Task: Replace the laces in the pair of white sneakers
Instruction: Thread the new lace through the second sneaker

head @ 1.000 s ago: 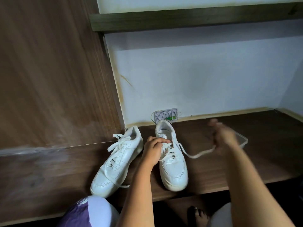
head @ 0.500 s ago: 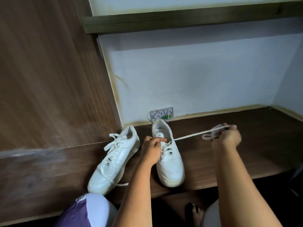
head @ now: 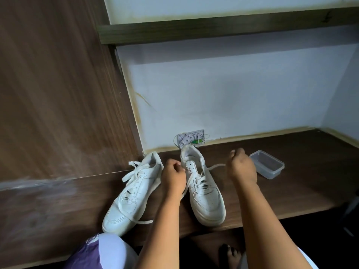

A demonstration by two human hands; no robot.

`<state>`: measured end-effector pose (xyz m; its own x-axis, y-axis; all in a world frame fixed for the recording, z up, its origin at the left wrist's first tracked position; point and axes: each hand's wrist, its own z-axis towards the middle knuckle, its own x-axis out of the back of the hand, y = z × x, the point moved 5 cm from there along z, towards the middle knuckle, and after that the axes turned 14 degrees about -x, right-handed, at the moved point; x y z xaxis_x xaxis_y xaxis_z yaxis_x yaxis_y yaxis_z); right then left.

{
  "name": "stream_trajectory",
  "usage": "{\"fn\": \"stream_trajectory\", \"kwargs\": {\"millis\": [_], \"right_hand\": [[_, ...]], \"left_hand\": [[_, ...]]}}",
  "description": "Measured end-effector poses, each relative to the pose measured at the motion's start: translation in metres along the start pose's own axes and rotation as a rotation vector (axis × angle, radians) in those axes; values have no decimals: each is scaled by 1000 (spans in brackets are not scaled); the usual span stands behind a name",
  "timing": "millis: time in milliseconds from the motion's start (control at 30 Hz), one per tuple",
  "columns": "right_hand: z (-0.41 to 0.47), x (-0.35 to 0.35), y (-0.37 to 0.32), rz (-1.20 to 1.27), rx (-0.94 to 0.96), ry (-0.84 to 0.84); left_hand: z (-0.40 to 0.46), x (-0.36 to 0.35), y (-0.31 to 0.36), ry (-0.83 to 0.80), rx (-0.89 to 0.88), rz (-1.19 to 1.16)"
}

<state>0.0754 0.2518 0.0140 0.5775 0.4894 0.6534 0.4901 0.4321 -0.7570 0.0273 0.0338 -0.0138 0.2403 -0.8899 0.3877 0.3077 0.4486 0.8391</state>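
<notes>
Two white sneakers stand on a dark wooden ledge (head: 291,193). The left sneaker (head: 134,193) is laced, with loose ends lying about it. On the right sneaker (head: 206,195) the top eyelets are bare. My left hand (head: 172,177) has its fingers curled on this sneaker's left eyelet flap, and a loose lace strand hangs past the hand. My right hand (head: 241,168) is just right of the shoe and pinches the free end of the white lace (head: 215,167), which runs slack from the upper eyelets to the fingers.
A clear plastic container (head: 267,164) sits on the ledge right of my right hand. A small wall plate (head: 191,139) is behind the right sneaker. A wooden panel (head: 58,94) rises at the left and a shelf (head: 213,30) above. My knee (head: 103,249) and foot (head: 229,253) are below.
My right hand, which held the lace stretched out to the right, has come back toward the shoe and the lace is slack. My left hand stays on the right sneaker.
</notes>
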Motion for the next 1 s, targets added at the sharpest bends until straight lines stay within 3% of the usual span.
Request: {"fn": "stream_trajectory", "kwargs": {"millis": [100, 167, 233, 333, 467, 600, 733, 833, 1000], "right_hand": [[-8, 15, -18, 85, 196, 169], [-8, 18, -20, 78, 229, 238], [1, 12, -15, -42, 171, 148], [10, -4, -4, -172, 70, -165], [-4, -7, -16, -27, 119, -256], [-16, -22, -26, 130, 135, -418], [-21, -42, -26, 180, 188, -459], [-23, -48, -24, 172, 250, -356], [-17, -43, -18, 314, 131, -340]], "left_hand": [[5, 4, 7, 17, 5, 78], [5, 0, 14, -26, -28, 130], [2, -9, 18, -69, -74, 166], [-5, -19, 22, -111, -135, 263], [-7, -19, 26, -99, -174, 311], [-11, -15, 20, -70, -87, 162], [-14, -13, 13, -43, -59, 34], [-17, -14, 10, -27, -77, -5], [-18, -15, 5, -25, -73, -23]]}}
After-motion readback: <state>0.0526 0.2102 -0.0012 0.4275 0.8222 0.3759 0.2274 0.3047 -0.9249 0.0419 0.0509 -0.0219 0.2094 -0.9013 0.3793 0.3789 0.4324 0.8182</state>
